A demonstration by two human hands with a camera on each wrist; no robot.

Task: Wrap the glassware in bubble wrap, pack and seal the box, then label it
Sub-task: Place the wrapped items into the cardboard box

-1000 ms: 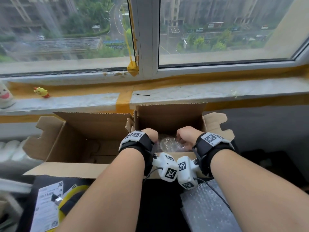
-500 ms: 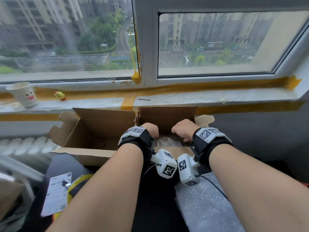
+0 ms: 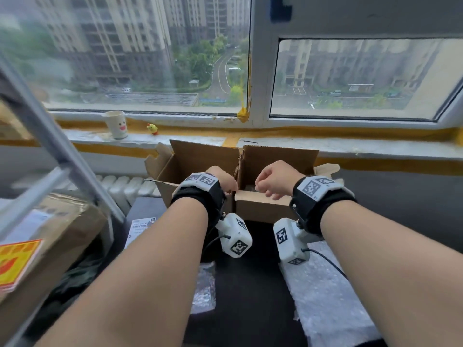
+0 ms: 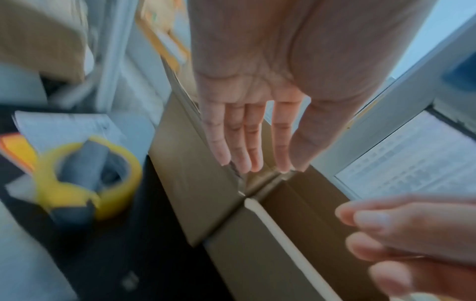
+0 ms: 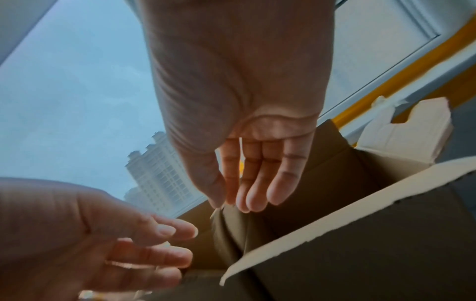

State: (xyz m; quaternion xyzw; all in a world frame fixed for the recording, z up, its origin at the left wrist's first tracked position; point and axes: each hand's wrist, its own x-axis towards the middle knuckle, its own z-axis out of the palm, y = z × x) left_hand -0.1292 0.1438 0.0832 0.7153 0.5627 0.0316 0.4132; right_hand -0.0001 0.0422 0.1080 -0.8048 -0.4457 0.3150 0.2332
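Note:
An open brown cardboard box (image 3: 263, 206) stands on the dark table under the windowsill, its flaps up. Both my hands hover over its near edge. My left hand (image 3: 223, 179) has straight fingers (image 4: 247, 142) whose tips touch the inner flap corner of the box (image 4: 195, 193). My right hand (image 3: 273, 179) hangs relaxed over the opening and holds nothing; its fingers (image 5: 247, 179) end just above a flap edge of the box (image 5: 360, 244). The wrapped glassware inside is hidden behind the front wall.
Bubble wrap sheets (image 3: 323, 296) lie on the table near me. A shipping label (image 3: 140, 227) and a yellow tape roll (image 4: 87, 179) sit left of the box. A larger carton (image 3: 50, 234) and metal frame (image 3: 57, 146) stand at left; a paper cup (image 3: 116, 124) is on the sill.
Both hands have come up out of the box and off the wrapped glass, and have moved slightly apart. My head has pulled back and up, so the box looks smaller.

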